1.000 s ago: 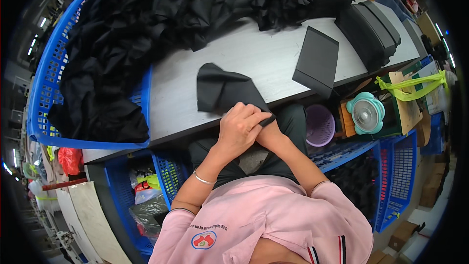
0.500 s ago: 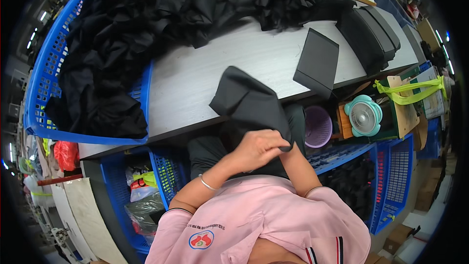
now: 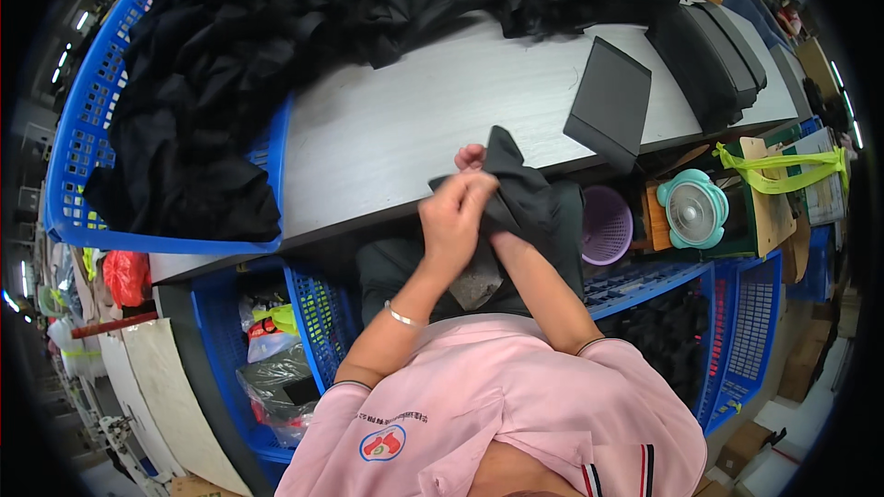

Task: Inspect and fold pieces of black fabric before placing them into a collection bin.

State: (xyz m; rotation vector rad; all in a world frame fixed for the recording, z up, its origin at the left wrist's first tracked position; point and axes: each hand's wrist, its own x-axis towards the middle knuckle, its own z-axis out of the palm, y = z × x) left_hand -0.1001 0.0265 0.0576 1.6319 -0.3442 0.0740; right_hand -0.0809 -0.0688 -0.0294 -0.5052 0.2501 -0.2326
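Note:
A piece of black cloth [image 3: 525,195] is held over my lap, at the near edge of the table. My left hand [image 3: 456,212], below a silver bracelet, is closed with its fingers pinched on the cloth's left edge. The cloth drapes over my right wrist and most of my right hand [image 3: 471,157]. Only curled fingertips of that hand show, past the cloth beside my left hand; the rest is covered. A greyish patch [image 3: 477,285] shows between my forearms, and I cannot make out what it is.
A blue basket [image 3: 166,237] heaped with black fabric [image 3: 198,120] stands at left, the heap spreading along the table's far side. At right are a flat black panel [image 3: 610,101] and stacked black pieces [image 3: 704,69]. Lower down are a purple basket [image 3: 608,225], teal fan [image 3: 692,209] and blue crates [image 3: 741,340].
Both hands have moved up and away from my body. The cloth, spread toward the table before, is now bunched around my right hand, whose fingertips have come into view.

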